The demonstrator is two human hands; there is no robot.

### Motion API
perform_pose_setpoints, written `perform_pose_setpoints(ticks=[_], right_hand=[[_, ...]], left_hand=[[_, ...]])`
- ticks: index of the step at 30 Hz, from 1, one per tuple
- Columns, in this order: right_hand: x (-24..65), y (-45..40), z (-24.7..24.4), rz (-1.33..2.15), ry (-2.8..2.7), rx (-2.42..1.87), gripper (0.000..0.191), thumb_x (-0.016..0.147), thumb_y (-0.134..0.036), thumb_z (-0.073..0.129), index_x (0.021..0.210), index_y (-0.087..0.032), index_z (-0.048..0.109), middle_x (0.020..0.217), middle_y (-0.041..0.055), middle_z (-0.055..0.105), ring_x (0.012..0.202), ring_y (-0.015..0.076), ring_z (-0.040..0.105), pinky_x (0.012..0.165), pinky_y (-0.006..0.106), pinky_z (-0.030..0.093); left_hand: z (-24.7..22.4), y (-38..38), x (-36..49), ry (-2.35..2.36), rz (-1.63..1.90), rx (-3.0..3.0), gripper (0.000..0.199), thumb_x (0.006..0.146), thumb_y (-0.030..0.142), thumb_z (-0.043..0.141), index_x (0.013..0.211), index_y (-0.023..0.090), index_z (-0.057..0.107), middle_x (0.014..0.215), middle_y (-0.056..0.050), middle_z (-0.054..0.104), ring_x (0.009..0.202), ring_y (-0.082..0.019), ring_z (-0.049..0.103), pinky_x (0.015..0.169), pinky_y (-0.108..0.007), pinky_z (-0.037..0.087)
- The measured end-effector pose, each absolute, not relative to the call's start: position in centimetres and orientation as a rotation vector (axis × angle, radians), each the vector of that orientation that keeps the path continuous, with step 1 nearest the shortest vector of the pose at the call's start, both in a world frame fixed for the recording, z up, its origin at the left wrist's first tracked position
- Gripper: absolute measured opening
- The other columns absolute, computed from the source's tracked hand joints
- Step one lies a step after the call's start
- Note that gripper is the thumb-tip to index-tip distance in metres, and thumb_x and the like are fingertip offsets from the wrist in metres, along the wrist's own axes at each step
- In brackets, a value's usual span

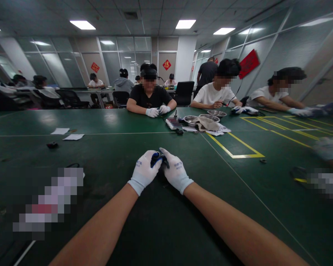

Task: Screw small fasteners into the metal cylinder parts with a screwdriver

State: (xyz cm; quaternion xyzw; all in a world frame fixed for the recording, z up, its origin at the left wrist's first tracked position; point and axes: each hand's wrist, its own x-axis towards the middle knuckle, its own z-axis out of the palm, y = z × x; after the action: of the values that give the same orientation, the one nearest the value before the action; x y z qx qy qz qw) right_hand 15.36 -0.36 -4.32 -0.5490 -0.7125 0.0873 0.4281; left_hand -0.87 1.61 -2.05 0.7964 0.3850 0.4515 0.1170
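Note:
My left hand (147, 167) and my right hand (174, 168) meet over the green table in front of me. Both wear white gloves with pale blue cuffs and printed lettering. Between the fingers is a small black object (165, 161), mostly covered, so its kind cannot be made out. Dark blue shows at the left fingertips. Fingers of both hands are curled in around the black object, with the right thumb side lying against its top.
A power strip (58, 195), blurred out, lies to the left. Beyond it are a small black item (52, 145) and white papers (73, 137). Metal bowls (191, 120) and a cloth (208, 124) sit ahead. Yellow tape (248, 156) marks the right side. Several people work around the table.

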Motion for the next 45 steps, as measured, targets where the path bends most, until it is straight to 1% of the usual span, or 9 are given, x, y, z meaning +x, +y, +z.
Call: perform_pose_setpoints(ticks=[6, 12, 15, 20, 23, 28, 31, 37, 45], right_hand=[[15.3, -0.2, -4.4, 0.168, -1.77, -1.374, 0.066, 0.084, -0.009, 0.062, 0.148, -0.019, 0.058, 0.125, 0.0124, 0.075, 0.113, 0.0286, 0.072, 0.107, 0.05, 0.056], [15.6, 0.3, -4.8, 0.167, -1.737, -1.396, 0.059, 0.082, -0.008, 0.063, 0.14, -0.02, 0.064, 0.124, 0.0127, 0.074, 0.115, 0.0294, 0.07, 0.11, 0.052, 0.054], [15.6, 0.4, -5.0, 0.158, -1.736, -1.366, 0.059, 0.082, -0.007, 0.061, 0.139, -0.02, 0.065, 0.125, 0.0117, 0.075, 0.116, 0.029, 0.071, 0.11, 0.051, 0.055], [15.6, 0.5, -5.3, 0.167, -1.766, -1.296, 0.06, 0.083, -0.006, 0.056, 0.141, -0.021, 0.063, 0.132, 0.0109, 0.073, 0.121, 0.0274, 0.069, 0.112, 0.049, 0.054], [15.7, 0.4, -5.1, 0.145, -1.795, -1.294, 0.061, 0.084, -0.007, 0.057, 0.143, -0.021, 0.061, 0.132, 0.0112, 0.073, 0.121, 0.0273, 0.068, 0.111, 0.048, 0.054], [15.7, -0.1, -4.2, 0.01, -1.875, -1.407, 0.06, 0.083, -0.011, 0.064, 0.143, -0.02, 0.061, 0.123, 0.0136, 0.072, 0.111, 0.0303, 0.067, 0.103, 0.05, 0.055], [15.6, -0.2, -4.0, 0.008, -1.892, -1.455, 0.062, 0.083, -0.008, 0.064, 0.143, -0.019, 0.06, 0.123, 0.0138, 0.072, 0.109, 0.0294, 0.066, 0.103, 0.049, 0.055], [15.8, 0.2, -4.7, 0.0, -1.892, -1.388, 0.063, 0.081, -0.004, 0.057, 0.142, -0.019, 0.06, 0.123, 0.0127, 0.073, 0.11, 0.0282, 0.067, 0.104, 0.049, 0.055], [16.1, 0.3, -5.2, 0.09, -1.814, -1.256, 0.06, 0.085, -0.009, 0.057, 0.144, -0.02, 0.059, 0.128, 0.0126, 0.074, 0.116, 0.0275, 0.07, 0.106, 0.048, 0.056]], left_hand=[[-2.2, 1.7, -1.0, 1.093, 1.364, 2.369, 0.015, 0.093, 0.021, 0.066, 0.108, 0.02, 0.066, 0.103, -0.008, 0.076, 0.097, -0.025, 0.074, 0.09, -0.04, 0.062], [-2.2, 1.8, -1.0, 1.069, 1.367, 2.412, 0.015, 0.092, 0.02, 0.067, 0.107, 0.02, 0.066, 0.103, -0.007, 0.075, 0.096, -0.024, 0.074, 0.089, -0.038, 0.062], [-2.1, 1.7, -0.9, 1.066, 1.372, 2.432, 0.017, 0.092, 0.019, 0.067, 0.109, 0.02, 0.066, 0.104, -0.008, 0.075, 0.097, -0.024, 0.074, 0.09, -0.039, 0.063], [-2.0, 1.6, -0.8, 1.03, 1.401, 2.461, 0.019, 0.093, 0.018, 0.066, 0.111, 0.019, 0.066, 0.113, -0.009, 0.074, 0.106, -0.024, 0.073, 0.097, -0.04, 0.062], [-2.0, 1.6, -0.8, 1.037, 1.409, 2.447, 0.019, 0.092, 0.017, 0.066, 0.111, 0.02, 0.066, 0.112, -0.009, 0.074, 0.105, -0.024, 0.073, 0.097, -0.039, 0.062], [-2.2, 1.8, -0.8, 1.019, 1.415, 2.463, 0.019, 0.092, 0.017, 0.066, 0.111, 0.02, 0.066, 0.112, -0.009, 0.074, 0.105, -0.024, 0.073, 0.097, -0.04, 0.062], [-2.2, 1.8, -0.8, 1.015, 1.414, 2.473, 0.018, 0.093, 0.018, 0.066, 0.11, 0.019, 0.066, 0.112, -0.01, 0.074, 0.105, -0.024, 0.073, 0.097, -0.04, 0.062], [-2.3, 1.7, -0.8, 1.023, 1.403, 2.478, 0.018, 0.093, 0.019, 0.067, 0.111, 0.02, 0.066, 0.113, -0.01, 0.073, 0.106, -0.025, 0.073, 0.097, -0.042, 0.063], [-2.1, 1.6, -0.7, 1.026, 1.401, 2.48, 0.018, 0.093, 0.019, 0.067, 0.111, 0.02, 0.066, 0.112, -0.01, 0.073, 0.105, -0.025, 0.073, 0.096, -0.041, 0.063]])
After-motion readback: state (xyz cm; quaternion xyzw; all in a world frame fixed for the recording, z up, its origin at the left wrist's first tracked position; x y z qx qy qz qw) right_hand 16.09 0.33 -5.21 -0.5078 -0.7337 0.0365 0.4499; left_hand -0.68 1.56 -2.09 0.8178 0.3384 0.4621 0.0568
